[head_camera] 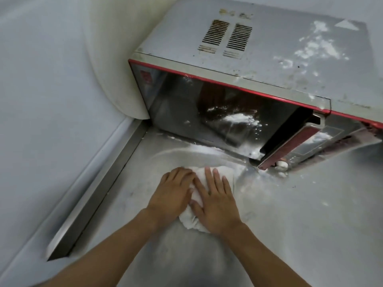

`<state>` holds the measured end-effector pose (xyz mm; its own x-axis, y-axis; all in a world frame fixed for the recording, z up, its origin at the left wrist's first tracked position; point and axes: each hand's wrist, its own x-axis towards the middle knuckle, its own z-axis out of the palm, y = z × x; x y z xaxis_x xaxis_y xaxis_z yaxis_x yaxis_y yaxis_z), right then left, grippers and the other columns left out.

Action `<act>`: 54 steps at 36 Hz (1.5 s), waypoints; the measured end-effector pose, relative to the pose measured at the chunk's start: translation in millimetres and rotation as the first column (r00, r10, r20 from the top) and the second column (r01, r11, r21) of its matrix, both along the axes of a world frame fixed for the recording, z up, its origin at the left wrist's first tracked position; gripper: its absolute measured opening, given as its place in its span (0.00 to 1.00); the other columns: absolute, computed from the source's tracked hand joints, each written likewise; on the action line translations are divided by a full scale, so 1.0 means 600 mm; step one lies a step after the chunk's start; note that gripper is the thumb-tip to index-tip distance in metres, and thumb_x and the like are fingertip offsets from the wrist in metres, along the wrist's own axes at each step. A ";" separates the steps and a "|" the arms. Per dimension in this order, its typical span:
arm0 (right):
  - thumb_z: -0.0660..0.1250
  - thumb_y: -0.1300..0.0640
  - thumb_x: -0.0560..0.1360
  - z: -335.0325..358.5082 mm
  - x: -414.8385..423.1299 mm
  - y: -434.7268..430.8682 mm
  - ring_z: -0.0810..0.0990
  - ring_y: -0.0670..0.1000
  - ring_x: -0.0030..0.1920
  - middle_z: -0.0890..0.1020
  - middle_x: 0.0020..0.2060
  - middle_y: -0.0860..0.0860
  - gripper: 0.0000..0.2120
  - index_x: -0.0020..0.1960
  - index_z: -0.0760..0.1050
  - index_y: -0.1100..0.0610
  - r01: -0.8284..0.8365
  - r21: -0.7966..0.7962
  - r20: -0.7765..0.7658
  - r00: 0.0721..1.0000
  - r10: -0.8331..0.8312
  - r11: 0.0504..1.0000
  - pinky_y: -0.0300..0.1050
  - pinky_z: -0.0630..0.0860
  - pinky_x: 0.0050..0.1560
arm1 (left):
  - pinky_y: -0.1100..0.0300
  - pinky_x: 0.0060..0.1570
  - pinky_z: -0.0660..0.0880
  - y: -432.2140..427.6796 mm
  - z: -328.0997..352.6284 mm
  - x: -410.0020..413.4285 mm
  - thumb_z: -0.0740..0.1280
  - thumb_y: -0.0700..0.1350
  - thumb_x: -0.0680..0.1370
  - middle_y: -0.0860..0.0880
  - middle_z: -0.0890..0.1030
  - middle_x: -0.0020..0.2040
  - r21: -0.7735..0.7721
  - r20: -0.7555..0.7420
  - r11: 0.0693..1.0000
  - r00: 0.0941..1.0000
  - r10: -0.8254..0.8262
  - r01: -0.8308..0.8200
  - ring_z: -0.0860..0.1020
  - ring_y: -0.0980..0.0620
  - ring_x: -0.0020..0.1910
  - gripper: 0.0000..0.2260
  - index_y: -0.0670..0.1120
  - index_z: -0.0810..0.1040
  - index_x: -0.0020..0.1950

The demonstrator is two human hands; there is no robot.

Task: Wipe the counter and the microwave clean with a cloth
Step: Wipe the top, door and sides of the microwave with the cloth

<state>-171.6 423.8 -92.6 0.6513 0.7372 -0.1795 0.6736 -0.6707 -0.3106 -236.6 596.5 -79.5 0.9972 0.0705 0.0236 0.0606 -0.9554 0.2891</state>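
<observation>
**Desk:** What is on the head camera?

**Operator:** I see a steel table point(290, 224) across the lower half of the view, with a raised metal lip point(97, 193) along its left edge. A microwave point(269, 65) stands at the table's far edge, its left side close to the far left corner. It has a grey body and red trim round a dark, mirror-like door.

**Desk:** How dirty is it?

**Operator:** I can make out white powdery smears point(319, 46) on the microwave's top toward its right side. There is another patch on the door glass point(240, 119), and a line of it point(207, 148) on the table along the foot of the door. The two vent grilles point(226, 38) on top carry brownish marks.

**Desk:** Where is the cloth?

**Operator:** The cloth point(200, 172) lies on the table in front of the door, apart from the microwave and nearer the left edge than the right. It is under both hands. The left hand point(172, 195) covers its left part and the right hand point(217, 204) its right part. The cloth shows in the gap between them, just past the fingertips, and again at the near side by the wrists.

**Desk:** Is either hand gripping it?

**Operator:** No. Both lie palm down, pressing flat on the cloth. The right hand's fingers are straight and spread, the left's lie closer together, and the thumbs nearly meet in the middle.

**Desk:** What does the cloth look like?

**Operator:** I see a white cloth, crumpled and bunched into a small wrinkled lump.
</observation>
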 end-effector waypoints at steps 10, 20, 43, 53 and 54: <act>0.54 0.35 0.76 0.042 -0.004 -0.003 0.51 0.64 0.82 0.53 0.82 0.61 0.35 0.82 0.51 0.36 0.006 -0.091 -0.069 0.998 -0.013 0.996 0.66 0.52 0.79 | 0.46 0.71 0.71 0.002 -0.011 -0.057 0.56 0.57 0.84 0.43 0.70 0.77 0.063 -0.076 0.995 0.994 0.084 -0.079 0.70 0.43 0.75 0.25 0.49 0.68 0.78; 0.58 0.40 0.67 0.054 0.005 -0.102 0.77 0.65 0.69 0.75 0.71 0.63 0.31 0.69 0.77 0.42 0.114 -0.254 0.016 0.993 -0.114 0.961 0.62 0.77 0.63 | 0.45 0.73 0.69 -0.075 0.001 -0.029 0.56 0.58 0.84 0.44 0.69 0.78 0.056 -0.087 0.998 0.996 -0.008 0.013 0.69 0.43 0.76 0.26 0.47 0.69 0.79; 0.41 0.27 0.72 0.014 0.097 -0.178 0.41 0.70 0.80 0.45 0.82 0.64 0.43 0.83 0.43 0.42 0.617 -0.221 0.114 0.785 -0.609 0.755 0.71 0.39 0.77 | 0.43 0.72 0.69 -0.082 -0.028 -0.030 0.57 0.63 0.83 0.49 0.68 0.80 0.144 -0.134 0.986 0.989 -0.065 0.084 0.68 0.43 0.77 0.27 0.54 0.69 0.79; 0.35 0.35 0.74 0.011 0.090 -0.103 0.42 0.66 0.81 0.48 0.83 0.60 0.37 0.83 0.45 0.40 0.513 -0.202 0.113 0.858 -0.501 0.834 0.69 0.39 0.78 | 0.44 0.65 0.74 -0.069 -0.027 -0.023 0.57 0.65 0.82 0.48 0.71 0.78 0.162 -0.120 0.977 0.985 -0.120 0.139 0.72 0.43 0.74 0.27 0.54 0.71 0.78; 0.37 0.36 0.75 0.009 0.079 -0.100 0.43 0.66 0.82 0.48 0.83 0.60 0.36 0.83 0.46 0.39 0.479 -0.193 0.111 0.878 -0.466 0.856 0.69 0.38 0.78 | 0.44 0.65 0.75 -0.069 -0.026 -0.023 0.58 0.65 0.82 0.48 0.71 0.77 0.164 -0.122 0.976 0.985 -0.124 0.143 0.72 0.43 0.74 0.28 0.54 0.71 0.78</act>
